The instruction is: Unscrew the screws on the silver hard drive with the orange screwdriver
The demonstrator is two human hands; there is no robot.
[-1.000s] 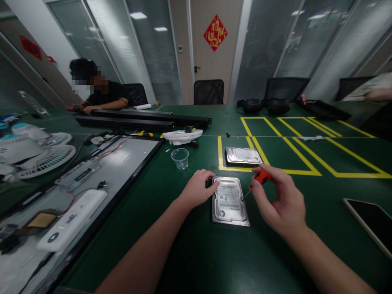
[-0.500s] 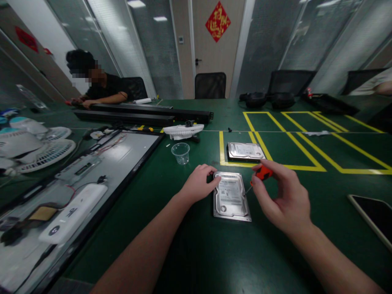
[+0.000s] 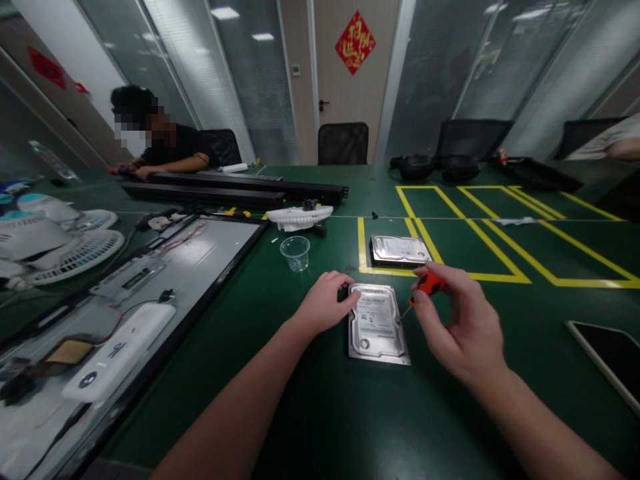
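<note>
A silver hard drive (image 3: 379,327) lies flat on the green table, its label side up. My left hand (image 3: 327,300) grips the drive's upper left edge, the thumb on its top and the fingers curled at the side. Between the thumb and fingers of my right hand (image 3: 463,317) is a screwdriver with a red and black handle (image 3: 430,283). Its thin shaft slants down to the right edge of the drive, and the tip meets the drive there. Behind it a second hard drive (image 3: 400,249) rests by the yellow tape.
A clear plastic cup (image 3: 296,253) stands left of the drives, with a white plastic part (image 3: 300,217) behind it. A large panel (image 3: 200,260) with electronics fills the left side. On the right lies a phone (image 3: 613,357). A person (image 3: 175,143) sits across the table.
The whole view has shifted slightly, with things sitting a little lower in the picture. Both hands keep nearly the same pose at the drive, the screwdriver still at its right edge.
</note>
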